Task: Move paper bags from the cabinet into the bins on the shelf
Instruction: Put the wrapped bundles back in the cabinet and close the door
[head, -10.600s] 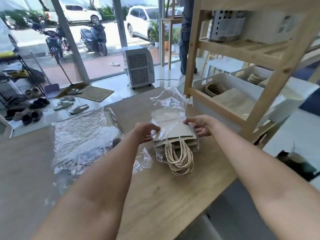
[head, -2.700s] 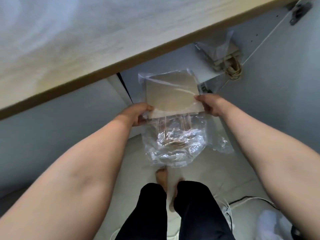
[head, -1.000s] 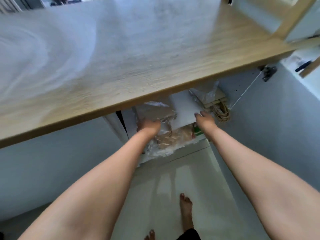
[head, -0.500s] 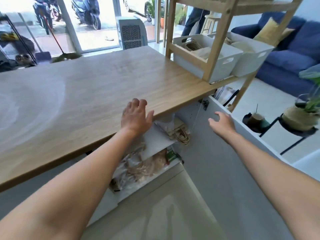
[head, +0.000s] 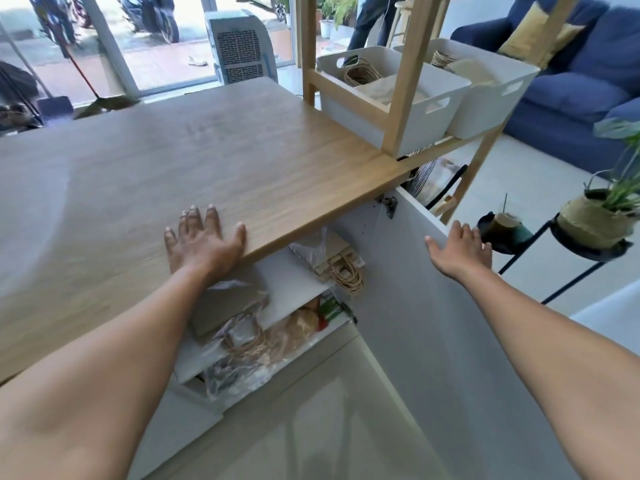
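Note:
My left hand [head: 202, 242] lies flat and empty on the front edge of the wooden counter [head: 180, 161]. My right hand [head: 459, 252] rests, fingers spread, on the top edge of the open grey cabinet door [head: 450, 341]. Inside the cabinet, a plastic-wrapped pack of paper bags [head: 337, 261] with rope handles sits on the white shelf [head: 287, 289]. Another wrapped pack [head: 242, 341] lies at that shelf's front, with more below. Two white bins [head: 440, 98] on the wooden shelf rack [head: 403, 109] hold paper bags.
A plant [head: 599, 216] on a black stand and a dark cup stand right of the door. A blue sofa [head: 571, 91] fills the far right. A white air cooler [head: 240, 46] and a person's legs are behind the counter.
I have risen from the cabinet. The wrapped pack I held has been left inside. My left hand settled on the counter edge and my right hand reached the door's top.

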The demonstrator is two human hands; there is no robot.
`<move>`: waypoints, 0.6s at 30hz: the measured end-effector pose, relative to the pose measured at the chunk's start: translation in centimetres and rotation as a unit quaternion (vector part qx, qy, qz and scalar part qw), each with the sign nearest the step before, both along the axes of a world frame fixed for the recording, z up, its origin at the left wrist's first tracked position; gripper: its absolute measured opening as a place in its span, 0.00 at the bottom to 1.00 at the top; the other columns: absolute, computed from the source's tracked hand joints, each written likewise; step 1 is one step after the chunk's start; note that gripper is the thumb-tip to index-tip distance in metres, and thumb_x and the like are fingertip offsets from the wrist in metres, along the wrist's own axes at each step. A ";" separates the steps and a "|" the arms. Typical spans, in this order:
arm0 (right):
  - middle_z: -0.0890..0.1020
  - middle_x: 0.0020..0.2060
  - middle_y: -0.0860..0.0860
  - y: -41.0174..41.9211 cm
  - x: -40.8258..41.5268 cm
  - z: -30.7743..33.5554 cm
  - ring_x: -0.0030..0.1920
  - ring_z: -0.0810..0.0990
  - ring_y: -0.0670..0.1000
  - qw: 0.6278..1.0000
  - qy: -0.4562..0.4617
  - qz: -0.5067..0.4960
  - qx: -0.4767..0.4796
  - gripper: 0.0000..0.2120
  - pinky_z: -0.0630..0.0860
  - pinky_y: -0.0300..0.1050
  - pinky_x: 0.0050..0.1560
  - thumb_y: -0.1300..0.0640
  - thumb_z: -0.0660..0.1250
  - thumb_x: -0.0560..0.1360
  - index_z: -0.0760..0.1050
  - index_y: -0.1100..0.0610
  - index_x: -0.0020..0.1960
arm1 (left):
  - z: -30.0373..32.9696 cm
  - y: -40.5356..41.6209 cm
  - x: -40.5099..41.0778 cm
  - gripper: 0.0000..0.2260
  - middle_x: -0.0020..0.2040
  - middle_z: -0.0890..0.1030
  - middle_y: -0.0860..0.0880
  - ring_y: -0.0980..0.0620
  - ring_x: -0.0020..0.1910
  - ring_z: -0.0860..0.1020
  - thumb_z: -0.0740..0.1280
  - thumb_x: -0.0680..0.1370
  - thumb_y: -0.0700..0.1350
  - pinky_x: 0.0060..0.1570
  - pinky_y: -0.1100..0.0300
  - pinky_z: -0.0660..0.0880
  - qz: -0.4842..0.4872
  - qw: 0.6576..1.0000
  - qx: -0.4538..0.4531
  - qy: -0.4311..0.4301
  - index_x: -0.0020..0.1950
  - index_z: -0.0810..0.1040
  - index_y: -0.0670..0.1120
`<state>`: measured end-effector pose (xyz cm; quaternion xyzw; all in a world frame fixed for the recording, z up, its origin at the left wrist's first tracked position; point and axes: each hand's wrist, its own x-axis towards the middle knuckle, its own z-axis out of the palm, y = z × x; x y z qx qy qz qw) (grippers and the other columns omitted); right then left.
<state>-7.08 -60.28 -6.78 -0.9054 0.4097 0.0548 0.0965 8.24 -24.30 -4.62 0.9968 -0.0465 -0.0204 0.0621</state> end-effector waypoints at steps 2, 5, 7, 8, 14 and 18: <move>0.52 0.78 0.57 0.3 0.0 -0.5 0.78 0.49 0.56 1.000 -0.002 0.001 -0.028 0.36 0.50 0.57 0.76 0.38 0.47 0.80 0.47 0.60 0.79 | 0.0 0.0 0.0 0.35 0.80 0.48 0.45 0.47 0.79 0.47 0.46 0.77 0.67 0.76 0.47 0.43 -0.001 1.000 0.002 0.000 0.80 0.49 0.50; 0.52 0.78 0.59 0.4 0.0 -0.6 0.78 0.50 0.57 0.999 0.002 0.004 -0.032 0.36 0.50 0.56 0.76 0.39 0.46 0.80 0.46 0.61 0.78 | 0.1 0.0 0.0 0.35 0.80 0.48 0.45 0.47 0.79 0.46 0.45 0.78 0.67 0.76 0.47 0.43 -0.001 1.000 0.010 0.002 0.80 0.48 0.50; 0.52 0.77 0.60 0.7 0.1 -0.5 0.78 0.51 0.57 1.000 0.011 -0.003 -0.021 0.35 0.50 0.55 0.76 0.39 0.45 0.80 0.46 0.61 0.78 | 0.1 0.0 0.0 0.35 0.80 0.46 0.46 0.47 0.79 0.45 0.45 0.77 0.67 0.76 0.47 0.41 0.000 1.000 0.015 0.009 0.80 0.48 0.50; 0.53 0.77 0.60 0.9 0.2 -0.4 0.78 0.52 0.58 1.000 0.013 -0.006 -0.018 0.35 0.50 0.55 0.76 0.39 0.45 0.80 0.46 0.62 0.78 | 0.0 0.0 0.0 0.35 0.80 0.46 0.46 0.47 0.79 0.45 0.44 0.77 0.67 0.76 0.47 0.41 -0.001 1.000 0.017 0.012 0.80 0.47 0.50; 0.56 0.76 0.61 2.8 0.6 -0.3 0.76 0.55 0.59 0.999 0.006 -0.042 0.015 0.34 0.55 0.54 0.74 0.41 0.45 0.81 0.45 0.62 0.78 | 0.2 -0.2 -0.1 0.35 0.80 0.44 0.45 0.46 0.79 0.43 0.43 0.78 0.67 0.76 0.46 0.40 -0.006 1.000 0.022 0.021 0.80 0.45 0.50; 0.56 0.76 0.60 4.8 1.6 0.4 0.74 0.60 0.61 0.989 -0.011 -0.096 0.108 0.32 0.61 0.55 0.69 0.44 0.45 0.82 0.44 0.61 0.78 | 0.2 -0.2 -0.1 0.35 0.80 0.44 0.45 0.46 0.79 0.43 0.43 0.78 0.67 0.76 0.47 0.40 -0.006 1.000 0.020 0.023 0.80 0.45 0.50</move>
